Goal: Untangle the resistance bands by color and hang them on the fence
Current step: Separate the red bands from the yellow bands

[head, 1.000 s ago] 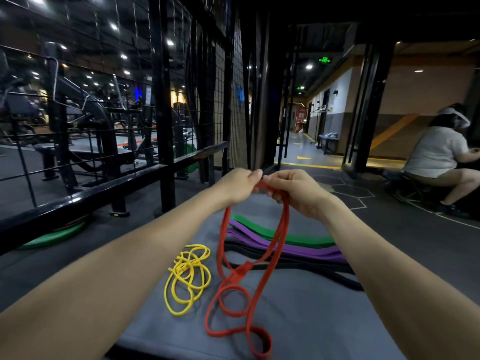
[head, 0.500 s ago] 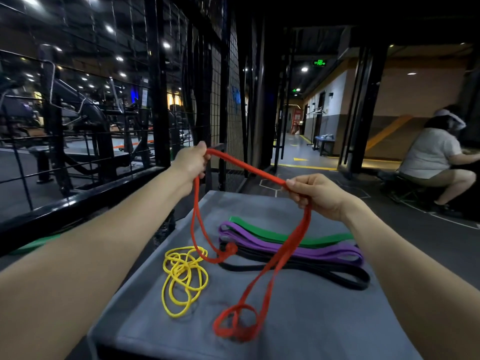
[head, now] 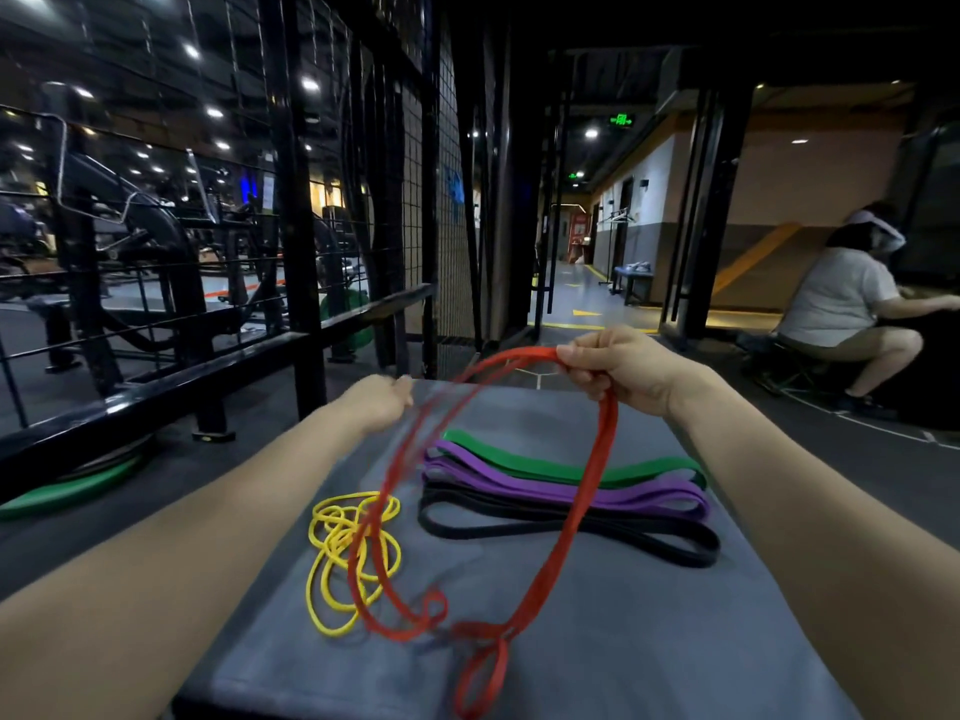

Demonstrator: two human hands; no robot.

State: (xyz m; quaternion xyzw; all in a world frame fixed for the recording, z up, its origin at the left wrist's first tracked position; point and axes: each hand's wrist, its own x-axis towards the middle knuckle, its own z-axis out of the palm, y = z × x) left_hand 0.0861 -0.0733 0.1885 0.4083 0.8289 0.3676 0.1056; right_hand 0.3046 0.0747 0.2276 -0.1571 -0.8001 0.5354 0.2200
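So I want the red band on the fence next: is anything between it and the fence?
Nothing visible blocks the way. The right hand grips the red band above the grey bench, and the black fence stands to the left beyond open floor. The band's lower loops remain twisted and trail beside the yellow band.

Head-worn view, facing forward and down, close over padded bench (head: 597,641)
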